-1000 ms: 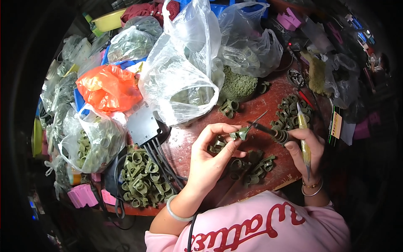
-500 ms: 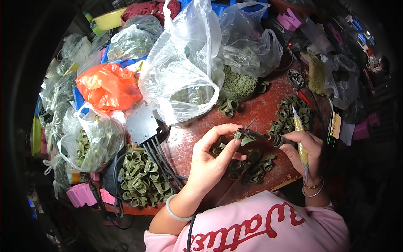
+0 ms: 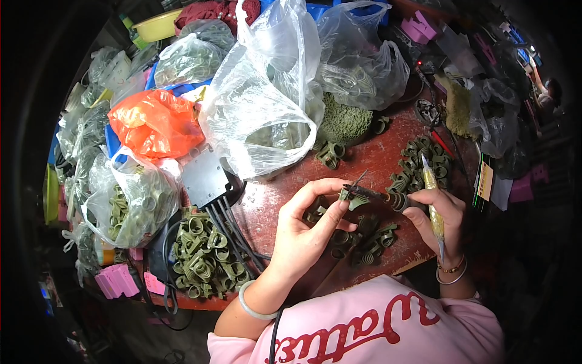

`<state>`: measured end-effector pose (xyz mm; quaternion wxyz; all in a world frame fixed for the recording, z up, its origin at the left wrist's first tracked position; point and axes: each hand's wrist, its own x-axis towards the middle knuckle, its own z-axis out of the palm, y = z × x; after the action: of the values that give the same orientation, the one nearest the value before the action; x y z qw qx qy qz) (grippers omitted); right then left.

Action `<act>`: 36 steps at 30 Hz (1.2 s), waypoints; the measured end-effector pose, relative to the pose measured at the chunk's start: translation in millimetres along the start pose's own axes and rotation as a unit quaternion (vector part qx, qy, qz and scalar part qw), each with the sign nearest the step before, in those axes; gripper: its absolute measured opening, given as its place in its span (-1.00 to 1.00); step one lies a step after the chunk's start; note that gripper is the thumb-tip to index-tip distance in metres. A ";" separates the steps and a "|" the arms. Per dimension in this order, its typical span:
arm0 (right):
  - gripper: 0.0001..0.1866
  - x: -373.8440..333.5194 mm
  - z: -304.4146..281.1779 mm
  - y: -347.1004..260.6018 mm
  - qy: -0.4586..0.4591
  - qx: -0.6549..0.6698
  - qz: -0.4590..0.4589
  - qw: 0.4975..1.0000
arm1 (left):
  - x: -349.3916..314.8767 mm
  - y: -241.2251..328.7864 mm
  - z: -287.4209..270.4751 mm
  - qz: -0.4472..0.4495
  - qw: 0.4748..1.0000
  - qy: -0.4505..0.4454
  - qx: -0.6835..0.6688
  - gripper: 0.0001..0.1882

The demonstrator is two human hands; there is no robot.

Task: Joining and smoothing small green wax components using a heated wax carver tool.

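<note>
Green piece (image 3: 359, 201) in left hand (image 3: 305, 225), seemingly against tool (image 3: 397, 201) in right hand (image 3: 451, 213)

Left hand (image 3: 305, 225) hides some of the green piece (image 3: 360, 201); big clear bag (image 3: 257, 100) beyond it's cropped up top, contents hazy, maybe greenish.

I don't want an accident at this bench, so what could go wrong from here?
The dark tool in the right hand reaches the small green piece very close to the left hand, so a slip might jab it.

The right hand also holds a yellowish pointed tool, which could get in the way when turning.

The heap of green pieces at left sits by black cables near the table edge; a tug might spill some.
</note>
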<state>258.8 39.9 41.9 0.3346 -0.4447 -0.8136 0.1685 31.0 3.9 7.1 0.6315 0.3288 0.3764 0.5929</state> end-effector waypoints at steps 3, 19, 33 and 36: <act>-0.74 0.0 0.1 -0.4 0.002 0.000 -0.002 1.000 | -0.1 -0.5 -1.2 -0.008 1.000 -0.007 0.005 -0.76; -0.77 -3.0 0.4 3.5 0.014 0.041 0.043 0.998 | -0.6 0.5 -3.0 -0.019 1.000 0.002 -0.021 -0.77; -0.72 27.0 33.8 -22.4 -0.034 0.352 0.205 0.913 | -0.7 -0.3 -0.7 0.032 0.998 -0.030 0.041 -0.79; -0.84 24.6 33.8 -19.6 0.036 0.277 0.190 0.941 | -0.2 1.5 -0.1 0.006 0.999 -0.034 0.006 -0.79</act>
<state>213.9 50.5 38.5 0.4352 -0.4860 -0.6227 0.4320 30.1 3.8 8.4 0.6381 0.3546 0.3565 0.5831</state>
